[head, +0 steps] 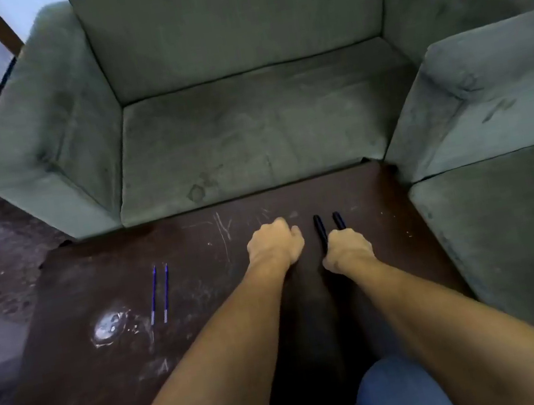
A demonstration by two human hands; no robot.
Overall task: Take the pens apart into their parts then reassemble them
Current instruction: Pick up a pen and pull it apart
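Two thin blue refills lie side by side on the left of the dark table. At the far middle, two black pen barrels point away from me. My right hand is curled over the near end of the right barrel. The left barrel lies just beside its thumb. My left hand rests on the table as a closed fist, left of the barrels. Nothing shows in it, and its palm side is hidden.
A grey-green armchair stands against the table's far edge. A second upholstered seat borders the right side. A pale shiny smear marks the table near the refills. My blue-clad knee is at the bottom.
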